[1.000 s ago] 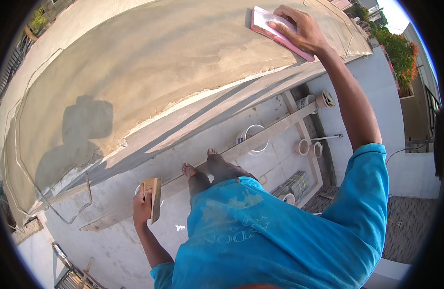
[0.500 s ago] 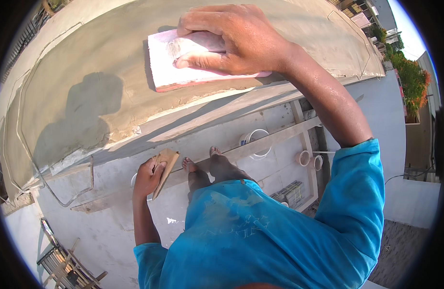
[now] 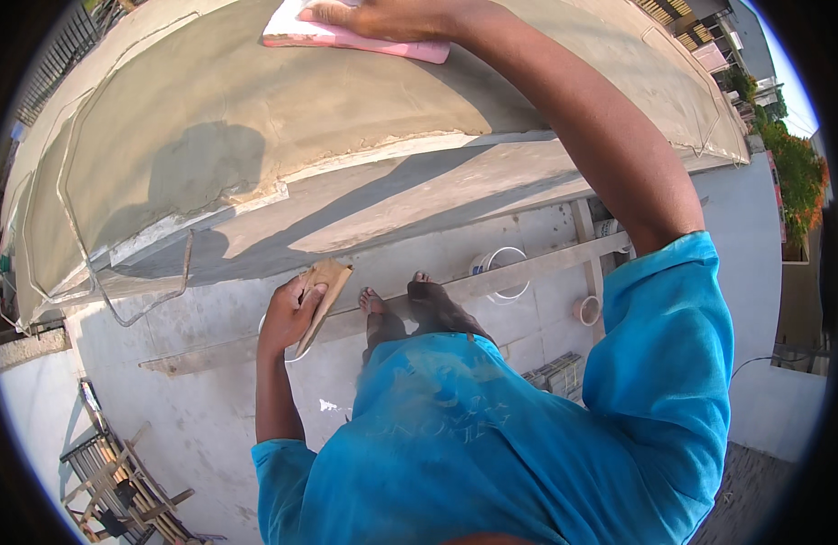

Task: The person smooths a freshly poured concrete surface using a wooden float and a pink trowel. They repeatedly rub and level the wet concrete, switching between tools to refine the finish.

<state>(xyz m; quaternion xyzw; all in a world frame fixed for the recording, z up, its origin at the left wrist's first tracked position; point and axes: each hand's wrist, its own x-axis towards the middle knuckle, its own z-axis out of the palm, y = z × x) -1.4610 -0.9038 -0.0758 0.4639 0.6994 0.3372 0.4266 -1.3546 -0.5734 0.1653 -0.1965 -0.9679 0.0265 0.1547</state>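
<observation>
My right hand [image 3: 393, 16] is closed over a foam block [image 3: 382, 45], white on top and pink along its edge. The block lies against the wet grey-brown mortar surface [image 3: 337, 109] at the top of the view, and part of both hand and block is cut off by the picture's edge. Lower, left of my feet, my left hand [image 3: 288, 316] grips a wooden float [image 3: 328, 274], a flat mortar-stained board, clear of the surface. The mortar looks smooth, with a ragged lower edge, and my shadow falls across it.
Bent metal bars [image 3: 92, 272] stick out at the ledge's left end. My feet stand by a narrow wooden plank [image 3: 546, 266] high above ground. Beyond it are a white bucket [image 3: 480, 264], a small round pot [image 3: 586, 311], stacked blocks [image 3: 561, 374] and a lumber pile [image 3: 137, 495].
My right hand has slid the foam block up and slightly left, farther from me over the mortar. The left hand still holds the float in nearly the same place. The whole view has shifted slightly.
</observation>
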